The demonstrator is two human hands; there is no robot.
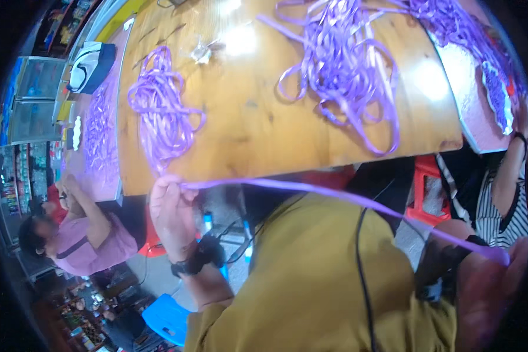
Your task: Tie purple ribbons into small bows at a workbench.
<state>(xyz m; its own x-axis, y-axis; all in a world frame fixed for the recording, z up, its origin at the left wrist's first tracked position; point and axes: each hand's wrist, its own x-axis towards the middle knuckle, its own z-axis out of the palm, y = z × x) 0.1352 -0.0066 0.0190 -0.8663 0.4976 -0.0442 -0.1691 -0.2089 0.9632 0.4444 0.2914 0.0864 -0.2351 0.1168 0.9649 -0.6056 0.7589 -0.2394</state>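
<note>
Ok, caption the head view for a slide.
Left hand and blurred right hand hold a purple ribbon between them, beside a wooden table bearing ribbon bundles.

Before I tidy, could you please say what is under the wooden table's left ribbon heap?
Under the heap, tabletop shows through outer gaps; the dense middle hides the rest.

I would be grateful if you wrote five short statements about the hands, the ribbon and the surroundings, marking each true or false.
1. The left hand pinches a purple ribbon. True.
2. That ribbon is bunched up in the left hand alone. False: it stretches across to the right hand.
3. The left wrist is bare. False: it wears a dark band.
4. The ribbon bundle at the table's left is smaller than the large ribbon pile. True.
5. The table has a green top. False: its top is yellowish-brown wood.
</note>
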